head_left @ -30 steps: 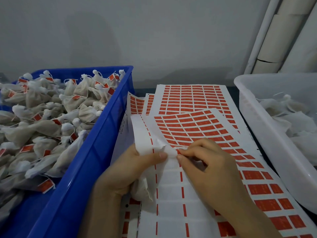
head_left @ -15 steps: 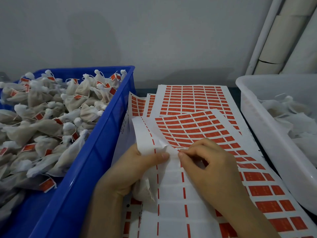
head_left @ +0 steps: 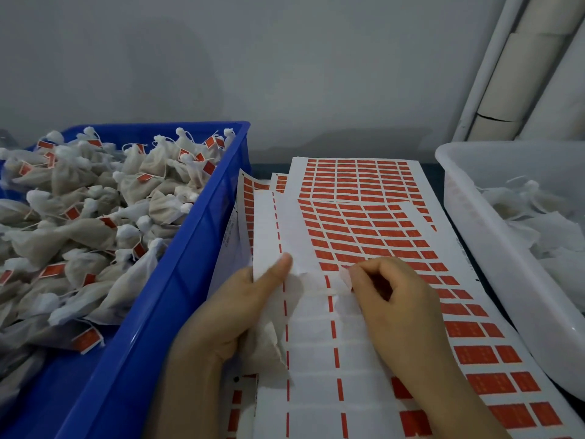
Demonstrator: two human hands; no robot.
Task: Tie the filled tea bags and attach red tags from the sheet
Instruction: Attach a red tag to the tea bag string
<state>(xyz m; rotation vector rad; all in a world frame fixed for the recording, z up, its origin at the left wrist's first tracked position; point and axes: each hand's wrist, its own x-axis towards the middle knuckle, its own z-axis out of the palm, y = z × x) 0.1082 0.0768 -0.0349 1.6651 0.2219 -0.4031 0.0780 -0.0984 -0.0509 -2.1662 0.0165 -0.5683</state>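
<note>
Left hand (head_left: 234, 308) grips tea bag (head_left: 264, 343) | right hand (head_left: 399, 308) pinches tag sheet (head_left: 316, 359) | print unreadable

You are at a small packing workbench: a blue crate (head_left: 177, 280) of tagged tea bags (head_left: 95, 217) left of your hands, label sheets (head_left: 364, 198) beyond them, a white tub (head_left: 493, 248) right.

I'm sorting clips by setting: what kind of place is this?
Probably a small hand-packing workstation for tea bags, not a home kitchen. A blue crate is heaped with tied, tagged bags, a white tub holds untagged ones, and sheets of red tags cover the table between them.
</note>
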